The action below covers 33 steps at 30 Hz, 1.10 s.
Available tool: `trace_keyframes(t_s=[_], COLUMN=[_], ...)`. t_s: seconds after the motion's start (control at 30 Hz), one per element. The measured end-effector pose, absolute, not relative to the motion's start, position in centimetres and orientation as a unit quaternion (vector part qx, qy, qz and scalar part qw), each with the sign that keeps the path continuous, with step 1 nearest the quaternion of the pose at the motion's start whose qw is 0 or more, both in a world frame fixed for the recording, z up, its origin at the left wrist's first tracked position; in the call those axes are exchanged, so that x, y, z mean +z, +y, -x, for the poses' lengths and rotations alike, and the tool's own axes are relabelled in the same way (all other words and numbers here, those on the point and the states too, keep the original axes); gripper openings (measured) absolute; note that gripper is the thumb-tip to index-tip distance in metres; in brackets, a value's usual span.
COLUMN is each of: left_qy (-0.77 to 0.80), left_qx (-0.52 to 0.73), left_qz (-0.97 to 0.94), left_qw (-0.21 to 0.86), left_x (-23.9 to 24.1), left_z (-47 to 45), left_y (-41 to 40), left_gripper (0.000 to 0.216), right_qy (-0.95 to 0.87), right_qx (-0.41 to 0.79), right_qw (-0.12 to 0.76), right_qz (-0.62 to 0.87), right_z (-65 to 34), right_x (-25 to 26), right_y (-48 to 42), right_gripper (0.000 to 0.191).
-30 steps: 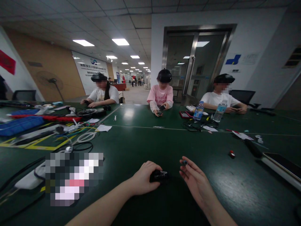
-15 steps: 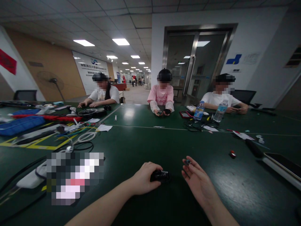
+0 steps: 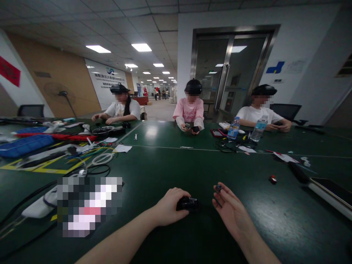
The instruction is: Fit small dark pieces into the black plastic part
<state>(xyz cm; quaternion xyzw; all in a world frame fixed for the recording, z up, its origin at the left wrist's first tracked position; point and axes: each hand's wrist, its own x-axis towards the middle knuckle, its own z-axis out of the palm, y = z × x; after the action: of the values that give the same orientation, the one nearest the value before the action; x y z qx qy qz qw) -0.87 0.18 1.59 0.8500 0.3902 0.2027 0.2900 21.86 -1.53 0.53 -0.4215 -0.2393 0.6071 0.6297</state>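
Observation:
My left hand (image 3: 172, 207) rests on the green table with thumb and fingers wrapped around the near end of a small glossy black device (image 3: 191, 204). That device has a rounded body with a pale reflection on top; its exact kind does not show. To the right, my right hand (image 3: 229, 207) is raised palm inward. Between its thumb and index finger it pinches a small dark square piece (image 3: 218, 188) with a greyish face, too small to name. The other fingers are loosely curled. A gap separates the two hands, and the piece is apart from the black device.
A white power strip (image 3: 41, 205) with cables lies left, beside a blurred-out patch. Blue trays (image 3: 27, 146) stand farther back. A small red object (image 3: 272, 179) and a phone (image 3: 334, 190) lie right. Across the table sit three people, with water bottles (image 3: 258, 129) near one.
My hands keep nearly the same pose and hold. The small piece in my right fingers appears slightly turned. Across the table, the middle person's hands have shifted a little. The view has moved slightly.

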Motion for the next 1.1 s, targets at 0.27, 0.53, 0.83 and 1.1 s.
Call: trace_keyframes(t_s=[0.27,0.53,0.83,1.1], left_qy=[0.397,0.382,0.377,0.386], left_qx=[0.204,0.207,0.210,0.212], left_qz=[-0.846,-0.855,-0.863,-0.855], left_qw=[0.291,0.284,0.262,0.273], left_x=[1.6,1.8,1.2,0.5], left_z=[0.9,0.9,0.9,1.0], left_y=[0.2,0.1,0.4,0.8], left_gripper=[0.042,0.041,0.038,0.038], right_qy=[-0.245,-0.456,-0.740,-0.774], right_qx=[0.620,0.526,0.302,0.238], right_qw=[0.619,0.519,0.339,0.272], right_qz=[0.415,0.495,0.496,0.520], right_z=[-21.3,-20.7,-19.0,-18.6], right_x=[0.6,-1.1,0.2,0.3], right_y=[-1.8,-2.0,-2.7,-2.7], right_gripper=[0.039,0.035,0.021,0.023])
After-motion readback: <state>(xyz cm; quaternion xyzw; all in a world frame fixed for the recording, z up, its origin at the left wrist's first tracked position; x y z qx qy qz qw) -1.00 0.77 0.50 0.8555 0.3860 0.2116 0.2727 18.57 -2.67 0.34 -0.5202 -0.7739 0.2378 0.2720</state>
